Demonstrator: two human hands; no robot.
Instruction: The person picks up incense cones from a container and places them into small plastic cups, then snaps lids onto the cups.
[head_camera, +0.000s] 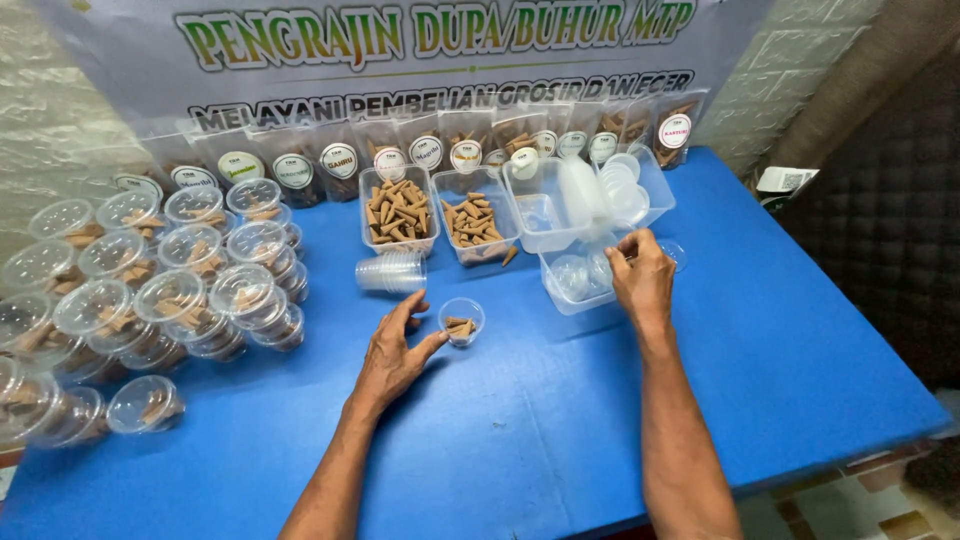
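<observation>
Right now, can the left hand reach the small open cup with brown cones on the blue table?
Probably yes: the left hand lies just beside the small cup, fingers open, with nothing between them.

Blue table (800, 380) — pale brick wall (790, 60) behind.

My left hand (392, 352) lies low and near, palm down, fingers spread and loosely curved, thumb angled out to the right. My right hand (641, 278) reaches farther off, fingertips pinched together. Both forearms are bare, running back toward me.
</observation>
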